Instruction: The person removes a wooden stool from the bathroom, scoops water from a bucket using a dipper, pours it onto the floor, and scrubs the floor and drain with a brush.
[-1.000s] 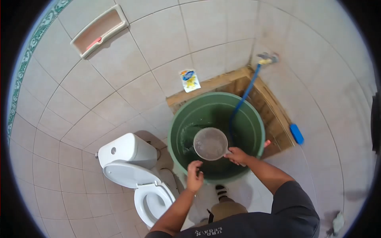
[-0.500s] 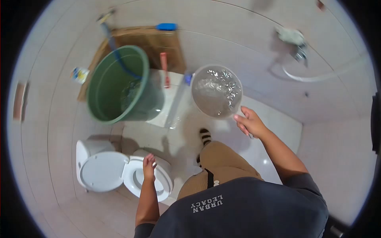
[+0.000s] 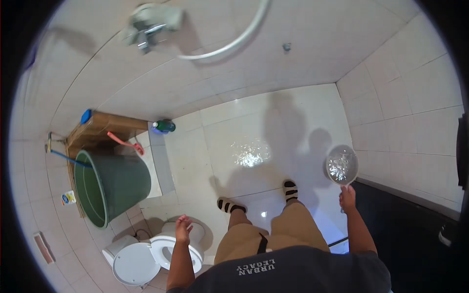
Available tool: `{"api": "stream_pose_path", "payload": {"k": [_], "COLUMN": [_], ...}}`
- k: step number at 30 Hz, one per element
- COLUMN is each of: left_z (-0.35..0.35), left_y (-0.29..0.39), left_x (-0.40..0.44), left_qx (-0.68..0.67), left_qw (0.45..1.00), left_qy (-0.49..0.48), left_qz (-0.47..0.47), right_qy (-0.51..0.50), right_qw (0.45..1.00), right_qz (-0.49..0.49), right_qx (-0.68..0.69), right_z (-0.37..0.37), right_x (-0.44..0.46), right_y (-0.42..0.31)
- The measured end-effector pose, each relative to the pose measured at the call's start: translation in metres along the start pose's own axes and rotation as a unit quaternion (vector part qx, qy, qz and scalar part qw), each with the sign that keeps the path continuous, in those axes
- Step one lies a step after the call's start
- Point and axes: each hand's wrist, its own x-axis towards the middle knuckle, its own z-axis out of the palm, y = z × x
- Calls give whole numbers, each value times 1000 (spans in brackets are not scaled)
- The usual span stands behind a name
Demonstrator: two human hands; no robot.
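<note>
My right hand point(image 3: 347, 199) grips the handle of a round, pale water dipper point(image 3: 334, 179), held out over the floor at the right. Rippling water with bright glints fills the dipper's bowl. On the left, my left hand point(image 3: 183, 229) is raised above the white toilet point(image 3: 196, 260), fingers loosely apart and nothing in them. The toilet's lid point(image 3: 137, 264) is up. Farther left stands a large green water drum point(image 3: 122, 183), away from both hands, with a blue hose point(image 3: 68, 157) running over its rim.
Wet, shining tiles point(image 3: 250, 155) lie ahead of my sandalled feet. A red long-handled brush point(image 3: 126, 142) and a green bottle point(image 3: 167, 126) are near the drum. A tap point(image 3: 144, 41) with a white hose point(image 3: 229, 46) is on the wall. Right of me is a dark doorway point(image 3: 405, 222).
My view and body have turned to the right. My right hand has carried the water-filled dipper away from the drum side toward the right wall. My left hand stays above the toilet.
</note>
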Motion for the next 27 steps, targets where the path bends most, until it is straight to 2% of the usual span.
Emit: {"api": "stream_pose_path", "payload": {"k": [4, 6, 10, 11, 13, 15, 16, 18, 22, 27], "left_z": [128, 175, 247, 257, 270, 269, 268, 265, 263, 253], "left_y": [-24, -54, -88, -99, -110, -129, -139, -155, -177, -194], "left_x": [-5, -4, -13, -12, -10, -2, 2, 6, 14, 16], "left_qx": [8, 11, 21, 13, -40, -73, -90, -127, -204, -260], "left_qw": [996, 991, 982, 979, 973, 975, 975, 974, 963, 948], "left_qy": [-87, -122, -136, -136, -127, -103, -91, -80, -63, -57], "left_qz": [-25, -51, -132, -149, -186, -183, -181, -171, -165, -173], "right_qy": [66, 90, 84, 73, 52, 33, 23, -25, -148, -225], "right_qw": [997, 992, 976, 973, 963, 939, 924, 884, 829, 709], "right_qz": [15, 7, -40, -27, -3, -66, -101, -257, -271, -323], "right_qx": [-27, -93, -196, -220, -263, -335, -369, -389, -466, -585], "right_z": [-83, -111, -123, -116, -94, -66, -51, -7, 103, 237], "right_x": [110, 172, 275, 294, 332, 377, 400, 422, 429, 402], "right_y": [53, 78, 123, 125, 124, 148, 158, 157, 121, 95]}}
